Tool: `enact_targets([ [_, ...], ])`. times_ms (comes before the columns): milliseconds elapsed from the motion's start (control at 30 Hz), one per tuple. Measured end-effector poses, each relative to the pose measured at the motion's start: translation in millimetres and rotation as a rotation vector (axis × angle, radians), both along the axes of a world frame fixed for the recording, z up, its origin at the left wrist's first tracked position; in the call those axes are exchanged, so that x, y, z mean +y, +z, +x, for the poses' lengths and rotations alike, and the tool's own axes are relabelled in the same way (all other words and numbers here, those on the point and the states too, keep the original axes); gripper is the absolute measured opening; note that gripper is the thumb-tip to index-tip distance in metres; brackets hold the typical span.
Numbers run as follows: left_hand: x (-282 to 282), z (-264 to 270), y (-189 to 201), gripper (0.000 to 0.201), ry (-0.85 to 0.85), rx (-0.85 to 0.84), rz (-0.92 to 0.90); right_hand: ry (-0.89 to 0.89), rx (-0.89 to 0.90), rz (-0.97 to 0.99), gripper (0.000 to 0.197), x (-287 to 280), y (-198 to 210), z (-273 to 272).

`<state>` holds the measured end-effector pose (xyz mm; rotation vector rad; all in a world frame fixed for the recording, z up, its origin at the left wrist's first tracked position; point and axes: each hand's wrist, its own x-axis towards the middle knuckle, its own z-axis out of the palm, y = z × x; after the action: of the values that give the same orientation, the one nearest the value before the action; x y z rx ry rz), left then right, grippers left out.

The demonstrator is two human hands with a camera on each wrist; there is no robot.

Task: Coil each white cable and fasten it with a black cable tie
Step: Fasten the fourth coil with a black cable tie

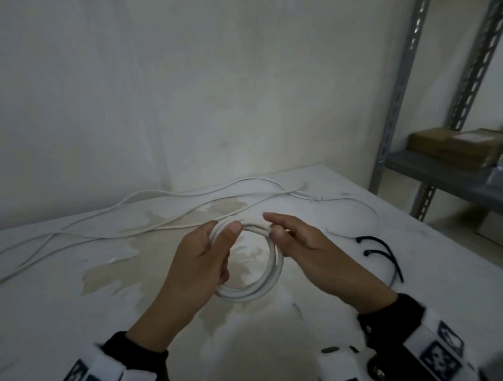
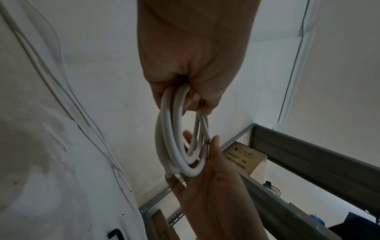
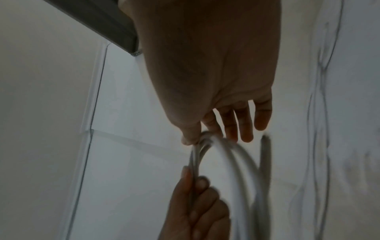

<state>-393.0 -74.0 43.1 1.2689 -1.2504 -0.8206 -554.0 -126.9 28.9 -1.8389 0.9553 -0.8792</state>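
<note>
A white cable wound into a coil (image 1: 271,273) of several loops hangs above the white table (image 1: 66,312). My left hand (image 1: 210,252) grips the coil's left side, thumb on top, fingers curled round the loops (image 2: 174,129). My right hand (image 1: 280,229) pinches the coil's top right between thumb and forefinger (image 3: 197,138), the other fingers stretched out. Two more white cables (image 1: 157,212) lie loose across the far part of the table. Two black cable ties (image 1: 383,253) lie on the table just right of my right hand.
A grey metal shelf rack (image 1: 435,175) stands at the right, with a brown cardboard box (image 1: 454,147) on its shelf. A pale wall (image 1: 191,87) runs behind the table. A brownish stain (image 1: 155,261) marks the tabletop under the coil.
</note>
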Motion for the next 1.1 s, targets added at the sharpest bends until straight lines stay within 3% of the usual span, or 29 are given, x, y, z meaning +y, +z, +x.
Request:
enact_targets([
  [200,-9.1,-7.2,-5.2,0.038,0.044,0.007,0.015,-0.261,0.4,0.037,0.031,-24.7,-23.1,-70.6],
  [300,-12.7,-8.8,-6.5,0.038,0.059,-0.003,0.029,-0.337,0.599,0.033,0.019,-39.3,-33.5,-91.8],
  [467,-17.8,-8.4,-4.2,0.035,0.057,0.015,0.056,-0.295,0.877,0.105,0.023,-58.0,-48.2,-95.1],
  [700,-22.2,-9.5,-4.1,0.034,0.036,0.023,0.065,-0.315,1.063,0.057,0.024,-62.3,-49.6,-72.1],
  [800,-21.8,-7.3,-4.8,0.033,0.036,0.011,0.067,-0.365,1.069,0.057,0.009,-61.2,-43.8,-66.8],
  [933,-21.3,2.5,-3.7,0.033,0.068,0.016,0.05,-0.435,0.969,-0.029,0.032,-57.3,-37.7,-66.1],
  [1000,-21.5,7.9,-3.9,0.034,0.091,0.026,0.036,-0.413,0.845,-0.06,0.027,-51.7,-33.8,-57.5],
  [1100,-20.3,14.9,-5.9,0.035,0.138,0.022,0.013,-0.347,0.451,-0.01,0.019,-35.8,-22.2,-33.4],
])
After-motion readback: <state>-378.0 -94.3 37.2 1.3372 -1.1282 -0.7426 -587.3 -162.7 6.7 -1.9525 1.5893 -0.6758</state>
